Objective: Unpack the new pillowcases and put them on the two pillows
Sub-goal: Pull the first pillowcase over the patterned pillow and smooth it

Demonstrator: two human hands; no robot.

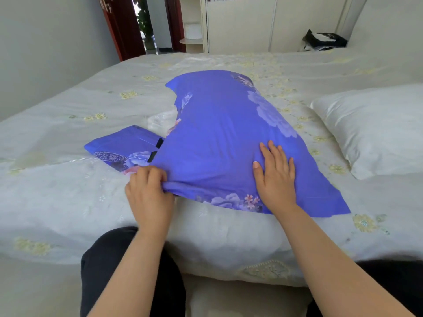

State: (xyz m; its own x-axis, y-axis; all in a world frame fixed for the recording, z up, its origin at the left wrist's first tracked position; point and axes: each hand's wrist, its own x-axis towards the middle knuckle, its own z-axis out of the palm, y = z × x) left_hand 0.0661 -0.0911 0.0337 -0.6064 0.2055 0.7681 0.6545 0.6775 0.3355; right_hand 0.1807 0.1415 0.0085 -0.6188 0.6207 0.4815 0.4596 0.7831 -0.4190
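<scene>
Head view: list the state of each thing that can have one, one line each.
Purple pillowcase: on a pillow, spread over the bed, near edge bunched.
Folded pillowcase: folded, lying on the bed.
White pillow: bare, no case.
Clear wrapper: lying beside the folded pillowcase.
Left hand: fingers pinching the purple pillowcase's edge.
Right hand: flat, pressing the purple pillowcase.
Door: open.
</scene>
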